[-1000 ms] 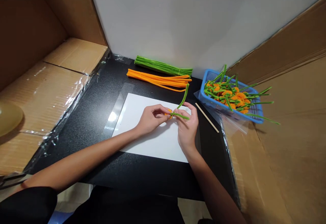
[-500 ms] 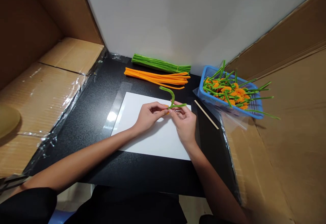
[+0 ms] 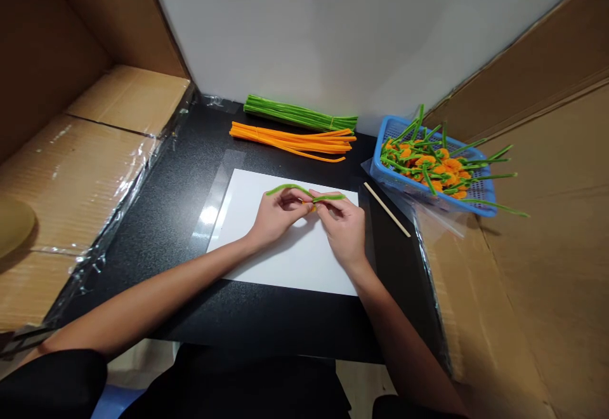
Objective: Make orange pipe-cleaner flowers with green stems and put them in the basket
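Over a white sheet [image 3: 285, 260] on the black table, my left hand [image 3: 276, 213] and my right hand [image 3: 343, 223] meet fingertip to fingertip. Both are closed in a pinch on a green pipe cleaner [image 3: 290, 189] that runs left and right across the fingertips. A small orange piece [image 3: 309, 204] shows between the two hands where they pinch. The green pipe cleaner's left end arcs out past my left fingers; its right end lies over my right fingers.
A bundle of green pipe cleaners [image 3: 299, 114] and a bundle of orange ones [image 3: 295, 141] lie at the back by the wall. A blue basket [image 3: 387, 178] of orange-and-green pieces sits at the right. A thin wooden stick [image 3: 386, 209] lies beside it. Cardboard walls flank both sides.
The green pipe cleaner's free end swung from pointing up and right, over the top, down to the left of my hands. Both hands kept their pinch in about the same place.
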`<state>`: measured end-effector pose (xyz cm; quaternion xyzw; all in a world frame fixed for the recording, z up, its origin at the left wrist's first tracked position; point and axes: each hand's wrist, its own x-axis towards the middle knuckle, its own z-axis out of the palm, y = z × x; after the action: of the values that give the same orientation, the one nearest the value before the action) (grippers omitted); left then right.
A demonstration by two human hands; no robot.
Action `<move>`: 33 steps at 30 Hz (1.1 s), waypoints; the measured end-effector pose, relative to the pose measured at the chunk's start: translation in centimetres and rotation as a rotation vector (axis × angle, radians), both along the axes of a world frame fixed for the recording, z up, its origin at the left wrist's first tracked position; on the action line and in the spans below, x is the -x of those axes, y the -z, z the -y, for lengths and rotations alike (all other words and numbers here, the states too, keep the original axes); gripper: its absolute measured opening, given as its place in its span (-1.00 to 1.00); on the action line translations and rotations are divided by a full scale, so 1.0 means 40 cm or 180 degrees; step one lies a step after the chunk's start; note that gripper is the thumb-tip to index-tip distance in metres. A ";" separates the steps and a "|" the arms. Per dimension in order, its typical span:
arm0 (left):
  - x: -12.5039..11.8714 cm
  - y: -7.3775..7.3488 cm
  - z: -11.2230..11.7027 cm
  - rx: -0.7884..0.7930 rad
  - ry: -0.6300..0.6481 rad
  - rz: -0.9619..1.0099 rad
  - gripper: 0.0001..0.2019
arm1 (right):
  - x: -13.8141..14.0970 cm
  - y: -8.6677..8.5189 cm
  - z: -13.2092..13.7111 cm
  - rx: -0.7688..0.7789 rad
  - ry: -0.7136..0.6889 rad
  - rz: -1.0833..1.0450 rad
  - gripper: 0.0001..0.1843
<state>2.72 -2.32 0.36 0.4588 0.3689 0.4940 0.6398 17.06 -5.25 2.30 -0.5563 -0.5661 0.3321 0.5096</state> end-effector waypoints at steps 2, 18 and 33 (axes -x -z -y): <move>0.003 -0.001 -0.001 0.0127 -0.0022 0.0100 -0.69 | -0.005 -0.001 -0.004 0.0005 -0.0138 0.0066 -0.81; 0.015 -0.003 -0.016 0.0175 0.0412 0.0082 -0.71 | -0.081 0.010 -0.019 -0.1038 -0.0571 0.1393 -0.81; 0.008 -0.021 -0.004 0.0047 -0.0004 -0.0161 -0.69 | -0.072 0.017 -0.017 -0.2049 -0.0085 0.2203 -0.86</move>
<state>2.39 -2.16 1.21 0.4661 0.3889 0.4799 0.6334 19.94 -4.58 1.60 -0.4407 -0.7840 -0.0587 0.4332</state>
